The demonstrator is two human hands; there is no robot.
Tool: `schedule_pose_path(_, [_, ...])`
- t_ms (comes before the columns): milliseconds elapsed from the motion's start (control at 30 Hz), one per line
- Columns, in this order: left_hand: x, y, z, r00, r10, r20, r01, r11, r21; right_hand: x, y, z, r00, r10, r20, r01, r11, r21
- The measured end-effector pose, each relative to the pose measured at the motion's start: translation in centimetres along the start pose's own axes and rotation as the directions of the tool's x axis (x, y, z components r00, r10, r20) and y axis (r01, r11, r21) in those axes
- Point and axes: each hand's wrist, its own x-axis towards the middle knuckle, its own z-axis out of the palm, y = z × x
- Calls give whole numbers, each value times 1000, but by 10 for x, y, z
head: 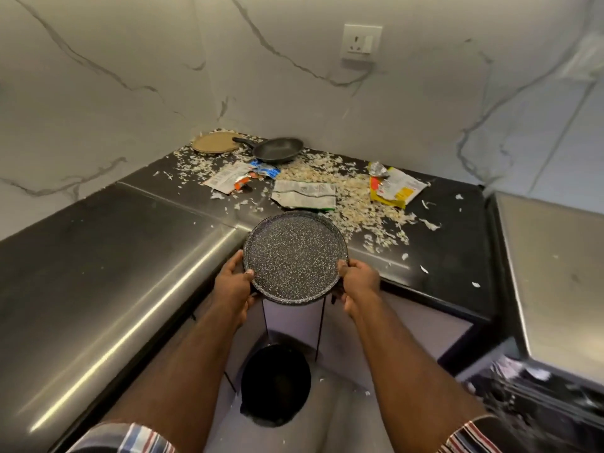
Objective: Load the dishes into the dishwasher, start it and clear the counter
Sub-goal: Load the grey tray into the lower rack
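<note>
A dark corner bench [441, 256] runs under white veined marble walls, with a power socket [361, 44] on the back wall and a brushed steel surface [98, 273] along the left. The far corner of the bench is littered with pale flaky scraps [369, 210], torn food wrappers [304, 194], a small black frying pan [277, 149] and a round brown board [214, 142] just beside its handle. The speckled black plate [294, 256], round with a raised rim, is held tilted at the bench's front edge, over the gap before the cabinets. The left hand [233, 282] grips its left rim, thumb on the upper face and fingers curled beneath; the right hand [359, 282] clasps the right rim in the same way. Below the plate a black bin [276, 384] stands open on the floor. The near bench and the steel surface lie bare, while an open dishwasher rack [549, 400] shows blurred at lower right.
</note>
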Motion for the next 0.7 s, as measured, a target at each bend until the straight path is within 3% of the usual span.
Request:
schedule_pose_path(367, [-117,-94,-58,995,-91,38,89,994,69,-112,84,-112,987,12,-158,-14,1000,-15])
schedule_pose_path(700, [-201,-159,-35,979,-182,97,173,980,94,-165,111,-220,961,51,-272,-56,998,-9])
